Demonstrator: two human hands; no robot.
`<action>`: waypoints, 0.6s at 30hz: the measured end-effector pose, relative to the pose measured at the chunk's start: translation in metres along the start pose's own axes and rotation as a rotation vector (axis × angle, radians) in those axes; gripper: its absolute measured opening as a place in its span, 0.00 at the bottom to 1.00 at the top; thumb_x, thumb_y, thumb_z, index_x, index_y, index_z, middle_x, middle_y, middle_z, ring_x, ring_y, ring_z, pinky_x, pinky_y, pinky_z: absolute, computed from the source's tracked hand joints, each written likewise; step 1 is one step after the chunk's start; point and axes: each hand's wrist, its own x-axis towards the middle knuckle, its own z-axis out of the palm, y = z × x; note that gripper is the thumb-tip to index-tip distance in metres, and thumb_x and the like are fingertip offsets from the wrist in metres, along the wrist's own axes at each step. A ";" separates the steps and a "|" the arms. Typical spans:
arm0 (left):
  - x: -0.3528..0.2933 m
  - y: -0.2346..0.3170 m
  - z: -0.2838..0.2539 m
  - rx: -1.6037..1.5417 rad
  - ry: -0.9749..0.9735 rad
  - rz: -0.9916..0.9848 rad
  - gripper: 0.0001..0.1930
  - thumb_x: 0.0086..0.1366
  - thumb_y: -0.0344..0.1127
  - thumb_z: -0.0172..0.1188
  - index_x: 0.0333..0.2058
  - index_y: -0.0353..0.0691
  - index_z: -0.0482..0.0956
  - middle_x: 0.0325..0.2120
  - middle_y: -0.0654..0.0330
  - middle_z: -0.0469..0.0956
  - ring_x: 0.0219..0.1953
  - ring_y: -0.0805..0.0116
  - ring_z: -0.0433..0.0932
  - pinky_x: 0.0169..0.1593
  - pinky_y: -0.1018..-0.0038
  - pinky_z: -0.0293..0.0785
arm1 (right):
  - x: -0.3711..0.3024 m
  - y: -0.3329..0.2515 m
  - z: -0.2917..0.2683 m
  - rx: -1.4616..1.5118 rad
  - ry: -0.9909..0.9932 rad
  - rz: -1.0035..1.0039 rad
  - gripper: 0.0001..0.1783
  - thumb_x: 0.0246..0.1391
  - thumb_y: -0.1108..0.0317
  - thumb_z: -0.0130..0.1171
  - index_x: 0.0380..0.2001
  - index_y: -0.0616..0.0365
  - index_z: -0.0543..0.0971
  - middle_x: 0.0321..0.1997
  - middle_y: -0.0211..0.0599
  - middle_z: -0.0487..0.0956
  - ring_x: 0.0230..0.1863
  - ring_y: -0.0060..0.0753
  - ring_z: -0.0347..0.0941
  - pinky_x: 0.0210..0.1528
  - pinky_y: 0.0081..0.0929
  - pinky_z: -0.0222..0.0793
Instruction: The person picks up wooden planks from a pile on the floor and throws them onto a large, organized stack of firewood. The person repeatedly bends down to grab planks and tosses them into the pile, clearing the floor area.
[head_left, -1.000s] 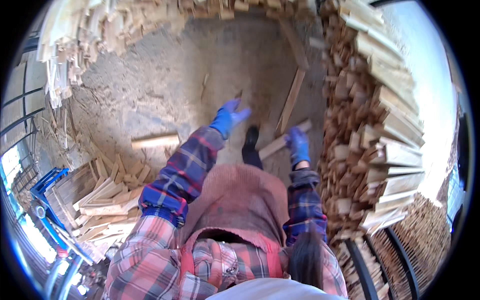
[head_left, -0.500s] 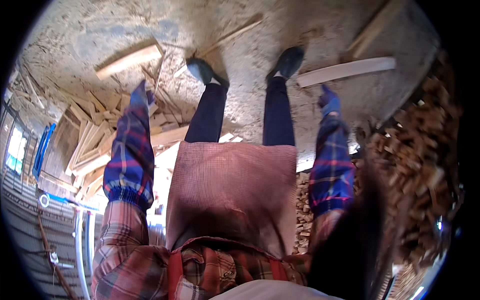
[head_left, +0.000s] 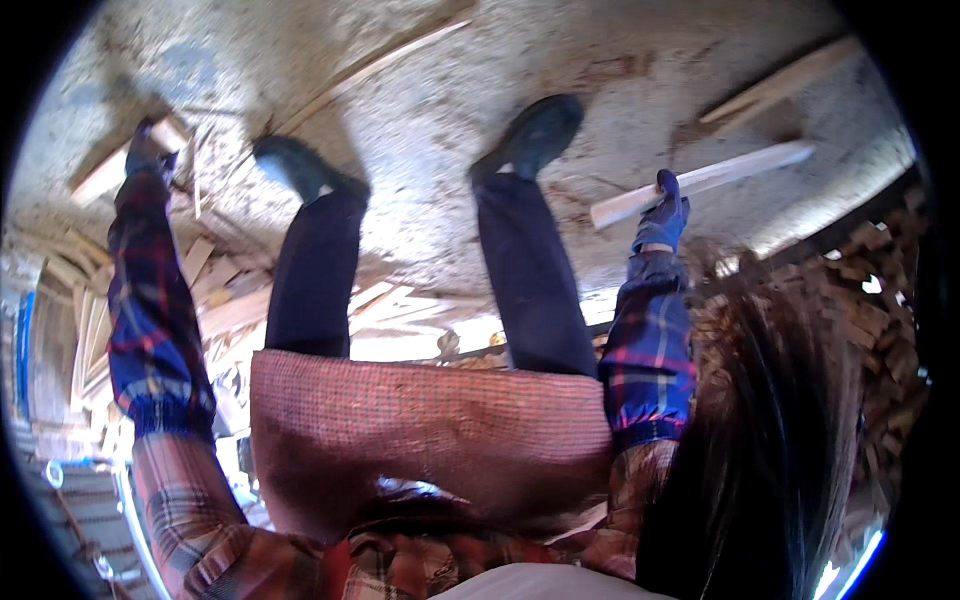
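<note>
My left hand (head_left: 150, 157), in a dark blue glove, is closed over the middle of a short pale wooden board (head_left: 97, 183) at the upper left. Its ends show on both sides of the hand; the fingertips are partly hidden. On the other side, my right hand (head_left: 662, 216), gloved in blue, is closed around a longer pale wooden strip (head_left: 745, 170), with one finger lying across its top. That strip slants up toward the right, close to the floor.
My dark shoes stand on the dusty floor (head_left: 420, 110). A thin stick (head_left: 380, 68) lies beyond them, and a wooden plank (head_left: 785, 85) at far right. Scrap wood (head_left: 215, 275) is heaped on the left. Many cut wood blocks (head_left: 875, 330) are piled at right.
Both hands have reached the wood pieces from short of them and closed on them. The right strip has tilted. My body has bent lower, and the view has shifted.
</note>
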 end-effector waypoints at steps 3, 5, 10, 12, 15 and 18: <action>-0.029 -0.039 0.024 -0.111 0.012 -0.005 0.19 0.61 0.40 0.64 0.48 0.40 0.74 0.43 0.55 0.79 0.45 0.58 0.79 0.46 0.59 0.80 | 0.008 -0.080 -0.006 0.062 -0.046 -0.132 0.17 0.44 0.69 0.70 0.38 0.61 0.76 0.30 0.34 0.76 0.34 0.32 0.74 0.40 0.32 0.72; -0.051 -0.048 0.014 -0.229 -0.022 0.037 0.19 0.58 0.34 0.67 0.47 0.37 0.74 0.43 0.53 0.79 0.45 0.56 0.79 0.47 0.55 0.79 | 0.024 -0.126 0.024 0.031 -0.188 -0.328 0.22 0.43 0.65 0.71 0.40 0.63 0.76 0.32 0.35 0.77 0.35 0.33 0.75 0.42 0.32 0.71; -0.119 -0.071 0.061 -0.348 -0.221 -0.112 0.11 0.59 0.38 0.66 0.38 0.43 0.76 0.32 0.54 0.78 0.41 0.55 0.78 0.49 0.55 0.76 | 0.083 -0.176 0.120 -0.527 0.072 -0.470 0.49 0.40 0.60 0.76 0.62 0.66 0.60 0.59 0.52 0.68 0.58 0.45 0.66 0.60 0.37 0.64; -0.196 -0.092 0.121 -0.274 -0.185 0.029 0.10 0.64 0.40 0.59 0.40 0.41 0.77 0.32 0.55 0.76 0.39 0.57 0.77 0.49 0.60 0.73 | 0.109 -0.176 0.117 -0.769 0.247 -0.360 0.51 0.39 0.59 0.76 0.62 0.66 0.59 0.60 0.53 0.67 0.60 0.46 0.65 0.61 0.36 0.63; -0.321 -0.099 0.153 -0.415 -0.468 -0.039 0.13 0.64 0.38 0.60 0.41 0.35 0.73 0.36 0.54 0.75 0.44 0.55 0.75 0.55 0.58 0.70 | 0.115 -0.182 0.068 -0.533 -0.165 -0.208 0.41 0.43 0.59 0.74 0.57 0.67 0.67 0.51 0.47 0.74 0.52 0.39 0.71 0.54 0.32 0.67; -0.430 -0.073 0.149 -0.528 -0.368 -0.178 0.18 0.61 0.33 0.63 0.47 0.37 0.69 0.42 0.50 0.73 0.50 0.51 0.73 0.56 0.52 0.70 | 0.017 -0.165 0.038 -0.073 -0.555 -0.180 0.32 0.47 0.58 0.70 0.51 0.66 0.74 0.43 0.40 0.77 0.43 0.33 0.74 0.47 0.30 0.70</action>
